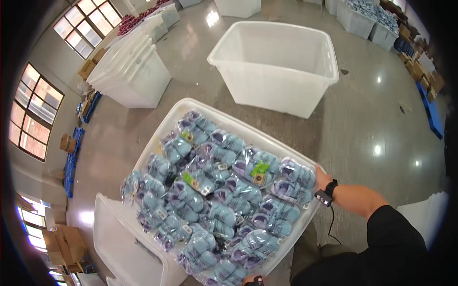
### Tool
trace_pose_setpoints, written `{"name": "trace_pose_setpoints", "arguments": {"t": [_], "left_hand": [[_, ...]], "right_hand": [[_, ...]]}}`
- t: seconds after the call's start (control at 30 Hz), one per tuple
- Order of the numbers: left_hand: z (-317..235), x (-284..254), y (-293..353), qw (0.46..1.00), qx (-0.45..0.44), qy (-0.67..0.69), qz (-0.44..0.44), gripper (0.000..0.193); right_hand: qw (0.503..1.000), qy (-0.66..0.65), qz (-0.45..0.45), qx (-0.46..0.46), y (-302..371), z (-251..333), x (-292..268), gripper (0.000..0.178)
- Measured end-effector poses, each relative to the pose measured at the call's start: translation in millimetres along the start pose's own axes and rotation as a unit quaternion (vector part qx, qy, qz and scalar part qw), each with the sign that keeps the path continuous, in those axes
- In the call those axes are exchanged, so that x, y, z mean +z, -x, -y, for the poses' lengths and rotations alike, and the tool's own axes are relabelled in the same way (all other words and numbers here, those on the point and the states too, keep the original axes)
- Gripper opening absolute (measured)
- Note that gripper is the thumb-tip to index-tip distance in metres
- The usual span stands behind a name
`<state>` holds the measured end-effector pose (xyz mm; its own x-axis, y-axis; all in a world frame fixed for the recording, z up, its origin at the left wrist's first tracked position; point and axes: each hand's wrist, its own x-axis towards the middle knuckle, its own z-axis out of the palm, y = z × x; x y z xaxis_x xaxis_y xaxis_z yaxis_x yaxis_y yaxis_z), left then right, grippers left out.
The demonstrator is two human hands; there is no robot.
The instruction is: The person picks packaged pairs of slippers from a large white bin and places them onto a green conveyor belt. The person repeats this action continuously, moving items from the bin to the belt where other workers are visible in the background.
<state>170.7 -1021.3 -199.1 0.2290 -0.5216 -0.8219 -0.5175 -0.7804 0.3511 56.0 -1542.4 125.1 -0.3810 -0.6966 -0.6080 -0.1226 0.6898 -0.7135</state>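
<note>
A large white plastic bin stands before me, heaped with light blue shoes with purple insides, packed in clear plastic bags. Some packs carry green labels. On the bin's right side, my right hand is closed on the rim, with a black band and a small device on its wrist. My left hand barely shows at the lower edge, by the bin's near rim. Its fingers are hidden, and a small dark device sits at its wrist.
A white bin with nothing visible inside stands ahead. Stacked white bins are at the far left, another white bin at the near left. Blue pallets and cardboard boxes line the left wall; a blue pallet lies at right.
</note>
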Motion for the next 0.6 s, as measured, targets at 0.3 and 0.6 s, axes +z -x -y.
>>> {"name": "trace_pose_setpoints", "arguments": {"t": [0.3,0.6], "left_hand": [[-42,16,-6,1.0,-0.001,0.0,-0.01,0.052],[-70,20,-16,0.999,-0.034,0.006,-0.037,0.059]], "right_hand": [[0.997,0.066,-0.003,-0.038,-13,12,6,0.106],[0.988,0.135,-0.043,-0.068,-21,14,25,0.099]]}}
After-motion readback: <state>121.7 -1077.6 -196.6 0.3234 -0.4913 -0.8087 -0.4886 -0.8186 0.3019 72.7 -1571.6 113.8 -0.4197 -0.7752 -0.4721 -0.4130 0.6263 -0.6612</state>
